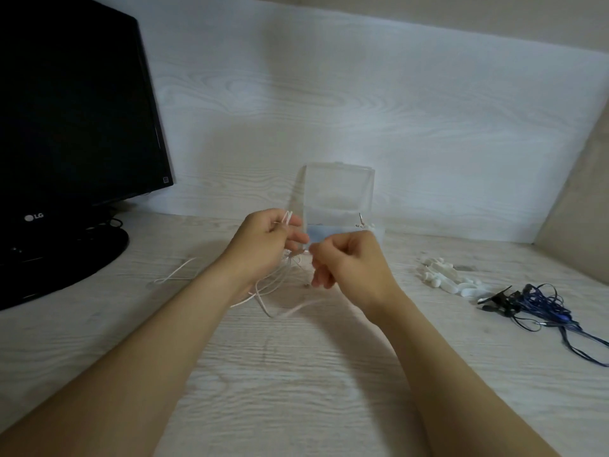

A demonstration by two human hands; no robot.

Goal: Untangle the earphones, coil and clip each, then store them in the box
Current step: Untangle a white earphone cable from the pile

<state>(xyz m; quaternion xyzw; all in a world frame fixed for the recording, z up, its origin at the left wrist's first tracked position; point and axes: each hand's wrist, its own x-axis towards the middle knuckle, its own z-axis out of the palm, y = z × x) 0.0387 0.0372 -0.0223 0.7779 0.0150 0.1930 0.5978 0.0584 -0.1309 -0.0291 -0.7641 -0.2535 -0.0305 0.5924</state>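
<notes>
left hand (263,239): raised over the counter (296,374); grip closed to a pinch, thumb and fingertips holding a small upright loop of the white earphones (263,298)
right hand (349,262): just beside the left, fingers curled in; grip tight on a strand of the same thin cord between the two hands
white earphones: thin, glossy, round cord; loose strands hang from the hands and trail onto the counter below the wrists; one long loop lies flat to the left
box (339,192): clear hard plastic, rectangular, lid standing upright; directly behind the hands, lower front hidden by them; small whitish item at its right edge, too small to tell
blue earphones (543,305): dark blue flat cord in a tangled heap with black parts; far right on the counter
clips (445,278): white pile, smooth rounded shapes; between box and blue heap
counter: pale wood-grain, matte
monitor (72,110): black, glossy, round base; far left
wall panel (362,94): white wood-grain behind everything
</notes>
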